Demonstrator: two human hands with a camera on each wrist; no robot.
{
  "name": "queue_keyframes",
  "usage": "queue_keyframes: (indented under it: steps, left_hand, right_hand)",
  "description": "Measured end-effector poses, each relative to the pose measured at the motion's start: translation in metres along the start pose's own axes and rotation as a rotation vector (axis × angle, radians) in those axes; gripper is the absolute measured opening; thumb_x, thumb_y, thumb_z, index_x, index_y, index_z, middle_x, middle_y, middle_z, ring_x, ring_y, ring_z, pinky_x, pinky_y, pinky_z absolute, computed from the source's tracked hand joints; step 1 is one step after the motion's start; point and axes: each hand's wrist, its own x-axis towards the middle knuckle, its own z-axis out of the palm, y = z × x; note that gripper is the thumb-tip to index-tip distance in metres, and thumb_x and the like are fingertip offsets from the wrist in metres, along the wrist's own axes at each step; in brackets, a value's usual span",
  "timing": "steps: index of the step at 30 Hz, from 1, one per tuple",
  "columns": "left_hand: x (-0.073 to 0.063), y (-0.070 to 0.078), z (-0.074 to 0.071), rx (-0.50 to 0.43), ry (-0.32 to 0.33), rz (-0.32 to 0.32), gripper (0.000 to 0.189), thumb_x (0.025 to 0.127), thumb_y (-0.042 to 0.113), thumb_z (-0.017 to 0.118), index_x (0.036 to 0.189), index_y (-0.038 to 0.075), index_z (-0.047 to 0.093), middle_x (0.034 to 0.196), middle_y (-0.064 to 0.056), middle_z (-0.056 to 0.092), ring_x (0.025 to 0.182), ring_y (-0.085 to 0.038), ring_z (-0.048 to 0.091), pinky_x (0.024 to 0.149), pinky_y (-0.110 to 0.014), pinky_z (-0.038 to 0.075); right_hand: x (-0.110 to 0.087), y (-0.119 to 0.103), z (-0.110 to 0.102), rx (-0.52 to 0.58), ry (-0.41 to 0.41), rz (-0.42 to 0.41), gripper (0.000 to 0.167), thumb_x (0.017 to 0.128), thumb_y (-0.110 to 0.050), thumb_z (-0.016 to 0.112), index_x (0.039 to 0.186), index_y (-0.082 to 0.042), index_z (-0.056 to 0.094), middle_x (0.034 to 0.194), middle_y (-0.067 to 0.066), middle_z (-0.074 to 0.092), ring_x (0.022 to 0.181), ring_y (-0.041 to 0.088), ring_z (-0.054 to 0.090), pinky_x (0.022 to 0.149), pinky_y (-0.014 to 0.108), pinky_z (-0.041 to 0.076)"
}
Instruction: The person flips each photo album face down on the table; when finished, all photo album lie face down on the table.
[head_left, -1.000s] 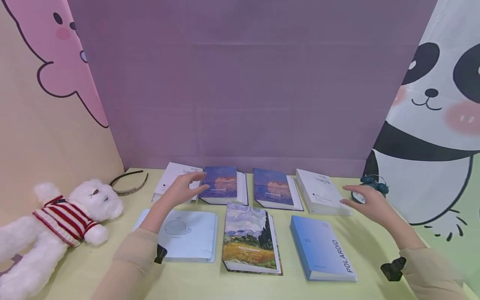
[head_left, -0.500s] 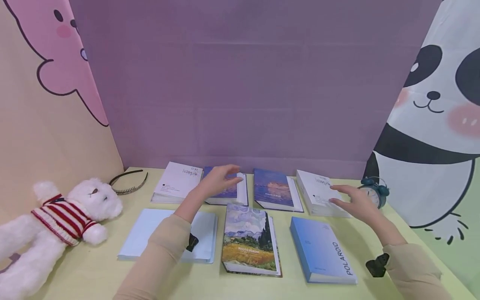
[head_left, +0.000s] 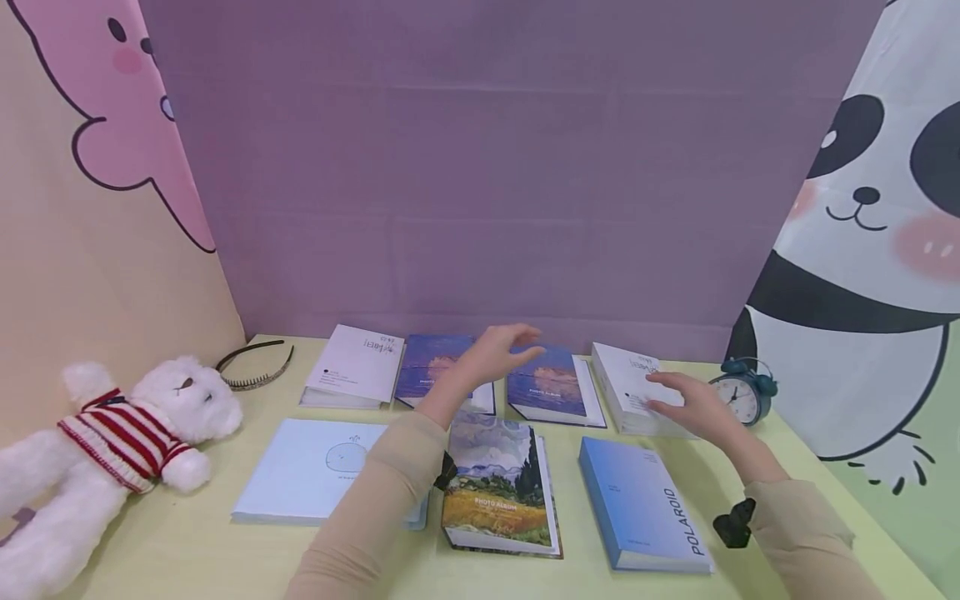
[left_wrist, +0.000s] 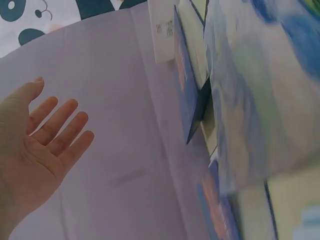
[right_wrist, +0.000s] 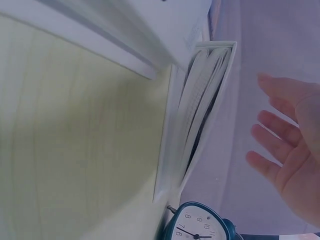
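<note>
My left hand point(head_left: 501, 355), relaxed and holding nothing, is over the back row between two purple-blue photo albums, the left one point(head_left: 433, 360) and the right one point(head_left: 551, 385). The left wrist view shows its palm and spread fingers. My right hand point(head_left: 696, 407) hovers by the right edge of the white album point(head_left: 626, 383), thumb and fingers apart, with nothing in them. In front lie a landscape-painting photo album point(head_left: 498, 492), a blue POLAROID album point(head_left: 645, 504) and a pale blue whale album point(head_left: 300, 475), partly hidden by my left sleeve.
Another white album point(head_left: 356, 367) lies at the back left, near a headband point(head_left: 258, 382). A white teddy bear point(head_left: 135, 442) in a striped sweater lies at the left. A teal alarm clock point(head_left: 738, 398) stands right of my right hand. A purple backdrop point(head_left: 487, 183) rises behind.
My left hand has moved right, from the back-left albums to between the two purple-blue ones. My right hand has shifted slightly left, uncovering the alarm clock. The albums stay in place.
</note>
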Motion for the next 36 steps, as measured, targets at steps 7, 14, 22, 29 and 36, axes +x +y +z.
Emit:
queue_keyframes:
  steps: [7, 14, 22, 29, 36]
  left_hand:
    - [0.015, 0.006, 0.023, -0.085, -0.023, -0.019, 0.045, 0.097, 0.035, 0.051, 0.137, 0.016, 0.047, 0.135, -0.005, 0.054, 0.123, -0.02, 0.052, 0.1, -0.033, 0.045]
    - [0.029, 0.003, 0.051, -0.172, -0.028, -0.051, 0.044, 0.097, 0.038, 0.049, 0.137, 0.019, 0.048, 0.133, -0.004, 0.054, 0.122, -0.021, 0.052, 0.095, -0.032, 0.048]
    - [0.039, 0.006, 0.08, -0.229, -0.044, -0.096, 0.039, 0.099, 0.034, 0.047, 0.134, 0.017, 0.051, 0.13, -0.002, 0.057, 0.12, -0.02, 0.054, 0.099, -0.034, 0.046]
    - [0.049, 0.009, 0.104, -0.149, -0.084, -0.138, 0.041, 0.099, 0.037, 0.044, 0.135, 0.019, 0.051, 0.132, 0.002, 0.056, 0.122, -0.016, 0.053, 0.109, -0.049, 0.031]
    - [0.055, 0.006, 0.121, -0.216, -0.157, -0.135, 0.044, 0.1, 0.033, 0.044, 0.139, 0.013, 0.047, 0.136, -0.002, 0.053, 0.126, -0.018, 0.049, 0.101, -0.033, 0.044]
  right_hand:
    - [0.004, 0.005, 0.011, 0.034, -0.022, -0.012, 0.051, 0.091, -0.029, 0.062, 0.131, 0.001, 0.051, 0.135, 0.029, 0.047, 0.122, 0.048, 0.043, 0.097, 0.063, 0.036]
    - [0.006, -0.003, 0.018, 0.061, -0.113, 0.026, 0.062, 0.087, -0.036, 0.065, 0.132, 0.003, 0.049, 0.132, 0.032, 0.048, 0.12, 0.049, 0.046, 0.094, 0.059, 0.041]
    - [0.008, 0.001, 0.028, 0.04, -0.148, 0.046, 0.072, 0.087, -0.041, 0.064, 0.137, 0.005, 0.042, 0.139, 0.03, 0.04, 0.127, 0.05, 0.037, 0.1, 0.059, 0.036]
    - [0.006, -0.001, 0.028, 0.056, -0.14, 0.086, 0.066, 0.087, -0.036, 0.065, 0.137, 0.002, 0.044, 0.139, 0.03, 0.04, 0.126, 0.052, 0.037, 0.095, 0.06, 0.039]
    - [0.006, 0.004, 0.028, 0.04, -0.101, 0.079, 0.055, 0.086, -0.027, 0.067, 0.13, 0.004, 0.052, 0.129, 0.034, 0.049, 0.112, 0.05, 0.051, 0.085, 0.054, 0.048]
